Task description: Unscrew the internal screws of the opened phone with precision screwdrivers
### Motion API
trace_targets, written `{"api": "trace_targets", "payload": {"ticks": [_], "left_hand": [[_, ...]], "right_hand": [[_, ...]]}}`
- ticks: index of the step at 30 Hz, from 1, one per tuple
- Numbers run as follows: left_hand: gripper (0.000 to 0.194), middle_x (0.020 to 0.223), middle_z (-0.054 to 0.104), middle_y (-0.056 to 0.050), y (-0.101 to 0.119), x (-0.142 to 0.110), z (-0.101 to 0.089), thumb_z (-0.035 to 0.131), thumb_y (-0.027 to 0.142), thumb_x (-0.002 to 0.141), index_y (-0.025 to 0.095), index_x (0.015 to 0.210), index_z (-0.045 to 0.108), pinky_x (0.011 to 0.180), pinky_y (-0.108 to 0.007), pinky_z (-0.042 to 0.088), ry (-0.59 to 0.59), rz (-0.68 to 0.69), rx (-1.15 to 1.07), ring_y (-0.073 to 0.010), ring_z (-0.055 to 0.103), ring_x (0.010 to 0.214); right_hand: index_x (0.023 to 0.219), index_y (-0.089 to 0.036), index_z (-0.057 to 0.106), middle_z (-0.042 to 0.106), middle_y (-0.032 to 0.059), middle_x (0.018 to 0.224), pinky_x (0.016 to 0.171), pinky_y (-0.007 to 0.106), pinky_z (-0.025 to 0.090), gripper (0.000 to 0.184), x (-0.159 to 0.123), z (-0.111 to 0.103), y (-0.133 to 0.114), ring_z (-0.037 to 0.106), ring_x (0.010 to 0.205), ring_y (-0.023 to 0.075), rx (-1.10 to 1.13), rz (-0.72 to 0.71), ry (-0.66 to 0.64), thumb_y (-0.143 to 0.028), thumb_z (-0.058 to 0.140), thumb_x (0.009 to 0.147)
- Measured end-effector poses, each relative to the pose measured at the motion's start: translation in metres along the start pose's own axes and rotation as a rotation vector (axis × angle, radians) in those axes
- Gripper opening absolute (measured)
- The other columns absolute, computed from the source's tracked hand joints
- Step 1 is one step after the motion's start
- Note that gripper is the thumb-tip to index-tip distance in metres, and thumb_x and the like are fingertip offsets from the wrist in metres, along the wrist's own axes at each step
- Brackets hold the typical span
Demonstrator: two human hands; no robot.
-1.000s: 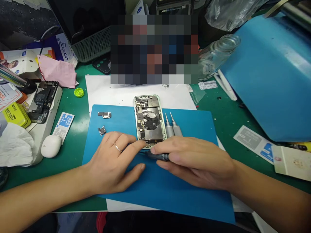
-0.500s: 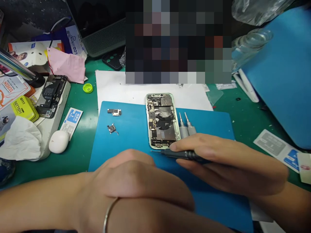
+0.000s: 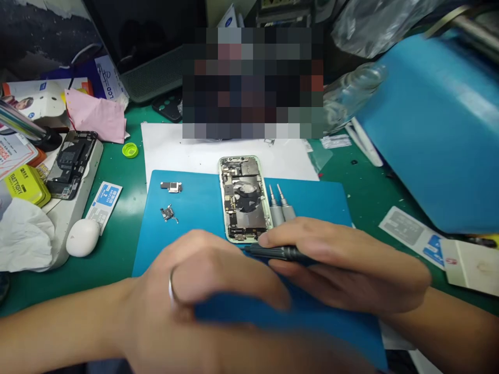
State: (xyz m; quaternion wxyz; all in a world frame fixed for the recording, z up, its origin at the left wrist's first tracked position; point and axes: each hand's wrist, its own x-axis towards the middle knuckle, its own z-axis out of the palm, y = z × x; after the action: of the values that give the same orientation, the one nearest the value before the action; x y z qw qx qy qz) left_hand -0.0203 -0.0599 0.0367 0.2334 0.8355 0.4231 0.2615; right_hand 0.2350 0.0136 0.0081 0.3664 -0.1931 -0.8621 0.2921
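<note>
An opened phone (image 3: 244,199) with bare circuitry lies upright on a blue mat (image 3: 195,208). My right hand (image 3: 343,259) grips a dark screwdriver (image 3: 276,253), its tip pointing left just below the phone's bottom edge. My left hand (image 3: 202,291), wearing a ring, hovers blurred in front of the mat with fingers curled; nothing shows in it. Two grey screwdrivers (image 3: 279,206) lie right of the phone. Two small removed parts (image 3: 170,200) rest on the mat's left side.
A second opened phone (image 3: 72,163) lies on a white pad at left, with a white mouse-like object (image 3: 82,237), a yellow box (image 3: 25,184), pink cloth (image 3: 95,117) and a green cap (image 3: 130,150). A large blue sheet (image 3: 436,130) and clear bottle (image 3: 351,96) stand at right.
My left hand lifted off the mat beside the phone, drew back toward me and is blurred with motion. The right hand kept the screwdriver by the phone's bottom edge.
</note>
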Motion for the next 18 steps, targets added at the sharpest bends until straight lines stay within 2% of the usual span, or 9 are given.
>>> {"api": "trace_targets", "payload": {"ticks": [2,3,6,12,18], "left_hand": [[0.038,0.101,0.066,-0.003,-0.012,0.015,0.008,0.050,0.026,0.099,0.032,0.137,0.050,0.077,-0.039,0.058,0.092,0.116,-0.040,-0.0204,0.065,0.093],[0.039,0.107,0.065,-0.006,-0.017,0.020,0.011,0.053,0.022,0.098,0.024,0.137,0.050,0.081,-0.038,0.057,0.141,0.163,-0.064,-0.0203,0.064,0.097],[0.040,0.118,0.061,-0.012,-0.027,0.028,0.020,0.061,0.024,0.098,0.013,0.135,0.053,0.087,-0.038,0.051,0.119,0.138,-0.015,-0.0216,0.059,0.103],[0.028,0.108,0.064,-0.009,-0.030,0.026,0.025,0.061,0.021,0.101,0.014,0.127,0.062,0.079,-0.035,0.043,0.058,0.128,0.054,-0.0199,0.056,0.091],[0.019,0.102,0.068,-0.006,-0.031,0.028,0.024,0.060,0.015,0.101,0.015,0.119,0.067,0.077,-0.034,0.041,0.059,0.147,0.059,-0.0182,0.056,0.087]], "right_hand": [[0.135,-0.028,0.058,0.080,0.0034,0.095,0.075,0.027,0.068,0.053,0.002,0.002,-0.001,0.079,0.083,0.0193,-0.008,-0.068,0.088,-0.006,0.068,0.088],[0.140,-0.027,0.053,0.080,0.0042,0.095,0.075,0.026,0.068,0.059,0.003,0.002,-0.001,0.079,0.084,0.0186,-0.009,-0.085,0.127,-0.004,0.067,0.088],[0.144,-0.024,0.049,0.080,0.0057,0.094,0.077,0.024,0.067,0.065,0.004,0.003,0.000,0.078,0.084,0.0167,0.016,-0.070,0.197,-0.002,0.068,0.087],[0.136,-0.027,0.055,0.080,0.0046,0.095,0.078,0.028,0.068,0.060,0.004,0.003,0.000,0.079,0.082,0.0190,0.076,-0.028,0.287,-0.003,0.070,0.084],[0.129,-0.028,0.059,0.080,0.0042,0.092,0.074,0.030,0.068,0.051,0.007,0.005,-0.001,0.078,0.079,0.0198,0.085,-0.010,0.319,-0.005,0.070,0.085]]}}
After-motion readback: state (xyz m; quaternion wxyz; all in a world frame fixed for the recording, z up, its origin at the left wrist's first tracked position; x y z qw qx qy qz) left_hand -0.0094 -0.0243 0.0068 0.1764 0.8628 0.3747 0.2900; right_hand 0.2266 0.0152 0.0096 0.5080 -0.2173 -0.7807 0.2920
